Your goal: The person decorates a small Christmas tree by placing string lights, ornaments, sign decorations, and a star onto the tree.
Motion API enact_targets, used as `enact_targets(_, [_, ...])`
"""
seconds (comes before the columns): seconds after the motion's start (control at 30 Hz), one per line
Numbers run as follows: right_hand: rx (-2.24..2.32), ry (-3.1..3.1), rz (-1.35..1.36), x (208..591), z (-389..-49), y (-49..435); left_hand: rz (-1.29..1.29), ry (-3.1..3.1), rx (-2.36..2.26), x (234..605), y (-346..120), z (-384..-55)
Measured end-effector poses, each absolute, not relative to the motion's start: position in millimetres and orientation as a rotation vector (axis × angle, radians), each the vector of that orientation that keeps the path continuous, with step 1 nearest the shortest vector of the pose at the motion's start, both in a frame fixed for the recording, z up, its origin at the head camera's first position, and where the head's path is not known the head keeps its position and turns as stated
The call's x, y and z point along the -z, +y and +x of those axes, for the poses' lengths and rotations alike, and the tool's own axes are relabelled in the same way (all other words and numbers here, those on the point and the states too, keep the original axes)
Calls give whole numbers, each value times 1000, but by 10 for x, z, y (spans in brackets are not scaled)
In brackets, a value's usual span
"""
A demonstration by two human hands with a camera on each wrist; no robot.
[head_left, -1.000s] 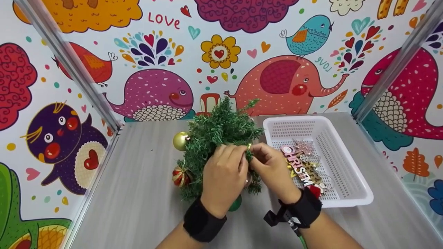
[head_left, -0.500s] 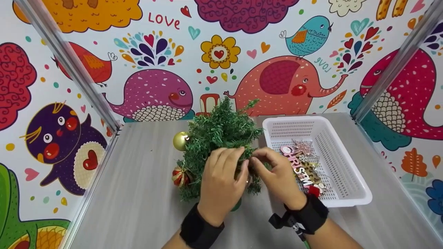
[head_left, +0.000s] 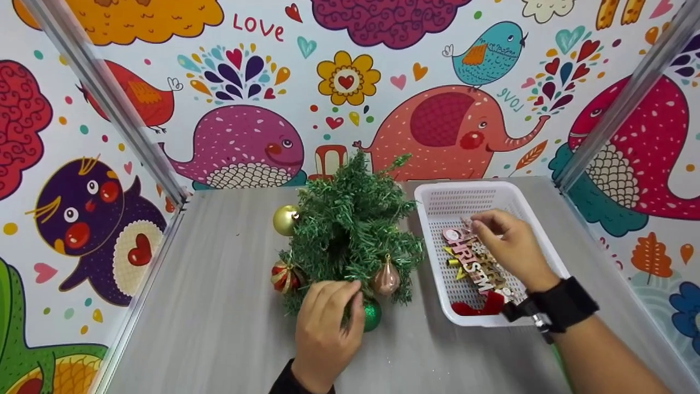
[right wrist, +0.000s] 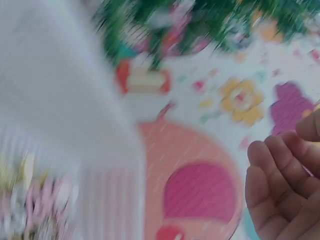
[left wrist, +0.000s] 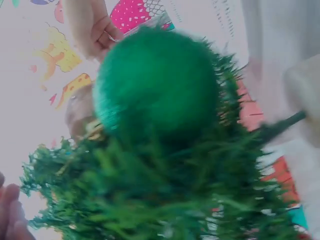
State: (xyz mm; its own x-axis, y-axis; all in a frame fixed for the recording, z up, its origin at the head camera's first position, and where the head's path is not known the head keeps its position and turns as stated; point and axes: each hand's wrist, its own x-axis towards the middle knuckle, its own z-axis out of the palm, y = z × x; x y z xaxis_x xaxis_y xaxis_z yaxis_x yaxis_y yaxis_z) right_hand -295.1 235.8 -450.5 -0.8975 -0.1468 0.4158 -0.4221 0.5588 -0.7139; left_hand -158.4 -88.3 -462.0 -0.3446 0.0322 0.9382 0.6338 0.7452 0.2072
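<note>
A small green Christmas tree (head_left: 355, 213) stands on the grey table. From it hang a gold ball (head_left: 286, 220), a red-and-gold striped ball (head_left: 285, 277), a pink teardrop ornament (head_left: 386, 278) and a glittery green ball (head_left: 372, 315). My left hand (head_left: 328, 328) is at the tree's lower front, beside the green ball, its fingers loosely bent and nothing visible in them. Over the white basket (head_left: 492, 186) is my right hand (head_left: 511, 249), fingertips close to a pink glittery ornament (head_left: 467, 225). In the right wrist view its fingers (right wrist: 280, 175) curve loosely without holding anything visible.
Inside the basket lie a pink-and-white letter sign (head_left: 471, 262), a gold piece (head_left: 453, 262) and a red fabric piece (head_left: 481, 306). Patterned panels (head_left: 246, 148) with metal posts (head_left: 612, 109) enclose the table at the back and sides.
Both hands have left the tree's right front, where their fingertips worked close together. My right hand went right over the basket; my left hand drew down toward me. The pink teardrop ornament is now uncovered.
</note>
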Motion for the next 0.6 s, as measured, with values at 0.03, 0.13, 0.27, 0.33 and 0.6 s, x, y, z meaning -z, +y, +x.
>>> enact_targets(0.03, [-1195, -2539, 493, 4543, -3014, 2446, -509, -1822, 680, 4652, -897, -1574])
enact_targets(0.13, [-952, -2693, 583, 4663, -3174, 2657, -491, -1801, 683, 4743, -927, -1543])
enact_targets(0.27, [-674, -2871, 718, 4804, -3301, 2818, -477, -1808, 694, 4834, -947, -1512])
enact_targets(0.33, [-563, -2929, 777, 4874, -3329, 2869, -465, -1826, 697, 4862, -959, -1499])
enact_targets(0.6, [-381, -3109, 859, 5069, -3349, 2993, -419, -1891, 711, 4954, -1006, -1446])
